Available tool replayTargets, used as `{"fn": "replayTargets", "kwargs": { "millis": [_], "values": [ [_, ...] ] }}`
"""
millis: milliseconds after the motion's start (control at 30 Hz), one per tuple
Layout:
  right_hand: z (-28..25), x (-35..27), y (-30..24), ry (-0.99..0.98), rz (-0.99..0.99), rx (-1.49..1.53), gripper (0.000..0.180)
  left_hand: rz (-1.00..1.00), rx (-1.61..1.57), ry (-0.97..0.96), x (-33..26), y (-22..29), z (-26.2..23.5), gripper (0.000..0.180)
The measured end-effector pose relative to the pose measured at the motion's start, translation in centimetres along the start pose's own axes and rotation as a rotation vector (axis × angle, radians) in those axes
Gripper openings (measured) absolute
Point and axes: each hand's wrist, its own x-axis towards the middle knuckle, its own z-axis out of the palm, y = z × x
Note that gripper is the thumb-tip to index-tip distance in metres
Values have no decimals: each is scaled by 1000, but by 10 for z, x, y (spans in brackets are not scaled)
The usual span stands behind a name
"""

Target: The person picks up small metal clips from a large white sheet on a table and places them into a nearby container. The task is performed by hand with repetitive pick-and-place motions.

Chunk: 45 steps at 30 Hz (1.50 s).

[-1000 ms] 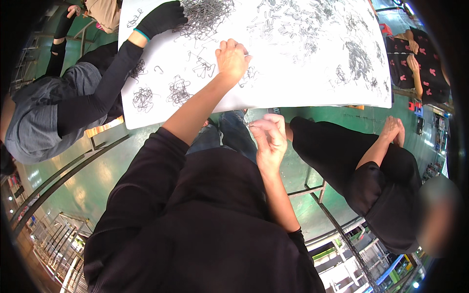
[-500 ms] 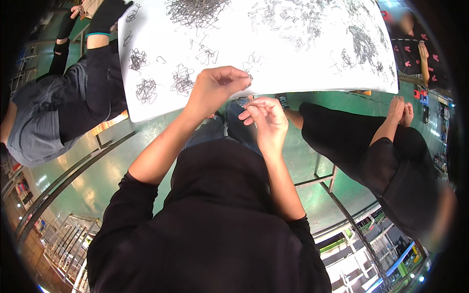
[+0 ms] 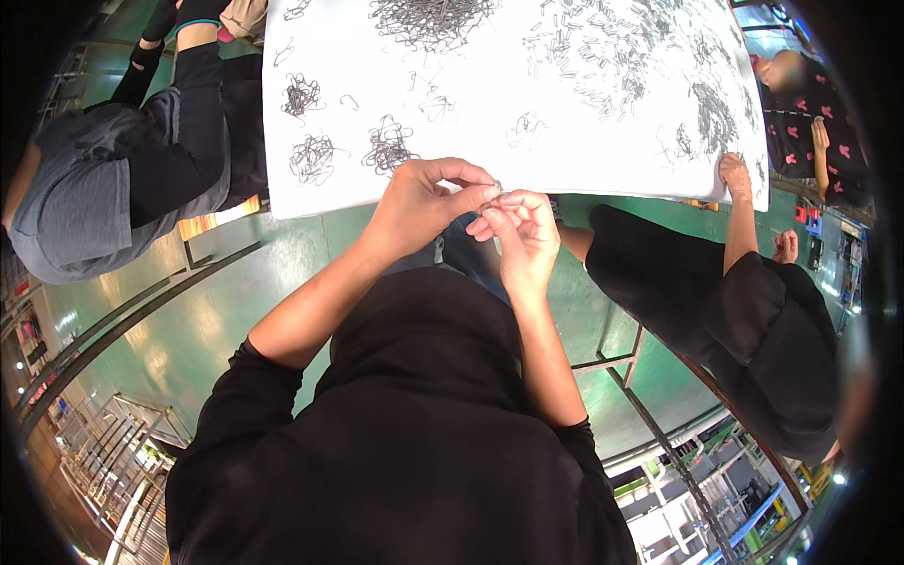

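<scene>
My left hand [image 3: 419, 207] is at the near edge of the white table, thumb and forefinger pinched on a small grey metal piece [image 3: 497, 185]. Close against it, my right hand [image 3: 529, 240] pinches a small thin wire piece [image 3: 486, 207]. The fingertips of both hands almost meet, and the fingers partly hide both pieces, so I cannot tell whether they are joined. Beyond my left hand lies a small heap of bent dark wire hooks [image 3: 388, 143]. A sparser cluster of wire pieces [image 3: 527, 125] lies past my right hand.
The white table [image 3: 603, 162] bears a large wire heap [image 3: 433, 21], scattered short metal pieces [image 3: 603, 61] and more small heaps [image 3: 313, 157]. A person in grey [image 3: 71, 198] sits left. At right, a black-clad person's hand [image 3: 734, 176] touches the table; another person [image 3: 800, 122] sits beyond.
My hands have come together from a small gap, fingertips now nearly touching. The view has shifted slightly. The right-hand person has moved one hand from the lap area to the table edge.
</scene>
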Motion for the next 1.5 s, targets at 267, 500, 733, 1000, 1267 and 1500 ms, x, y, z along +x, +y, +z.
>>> {"fn": "replayTargets", "kwargs": {
  "millis": [267,500,733,1000,1267,1500],
  "values": [
    [2,6,4,-105,24,18,14,6,-63,-11,2,-1,-16,11],
    [1,10,6,-133,12,-9,14,249,-14,-3,-7,-1,-18,12],
    [-25,103,23,-263,-76,-803,10,329,159,64,-22,-9,-14,12],
    [-8,174,57,-749,-390,-1570,10,295,197,106,-25,-23,4,12],
    [-33,102,17,-258,100,-771,7,327,247,189,-23,-50,21,12],
    [-27,-5,-29,36,290,-37,8,361,266,227,-24,-59,32,13]
  ]
}}
